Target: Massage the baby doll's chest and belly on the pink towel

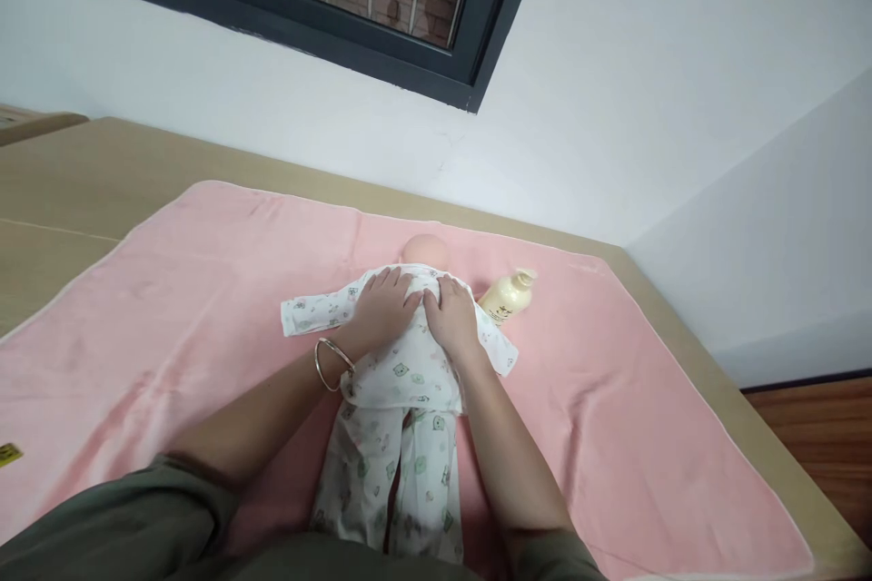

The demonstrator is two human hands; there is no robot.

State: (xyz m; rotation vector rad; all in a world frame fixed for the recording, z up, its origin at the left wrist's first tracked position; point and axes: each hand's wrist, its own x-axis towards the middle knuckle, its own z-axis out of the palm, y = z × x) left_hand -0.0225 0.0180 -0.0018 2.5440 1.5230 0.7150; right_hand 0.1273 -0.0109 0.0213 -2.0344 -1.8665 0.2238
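Note:
A baby doll (426, 251) lies on the pink mat, its rounded bald head pointing away from me. Its long-sleeved white top (409, 377) and matching trousers (429, 472) carry a small green and grey print, and both sleeves stretch out sideways. Flat on the upper left of the doll's body rests my left hand (387, 304), with a bangle (320, 365) at the wrist. My right hand (451, 313) lies flat on the upper right, the two thumbs nearly meeting. Whether the doll is face up or face down I cannot tell. Beside the right sleeve is a cream pump bottle (510, 293).
The pink mat (647, 436) covers much of a light wooden surface (61, 172). Behind it rises a white wall (545, 145) with a dark-framed window (470, 64). At the far left edge lies a small yellow label (9, 454). Brown wood (817, 436) shows at the right.

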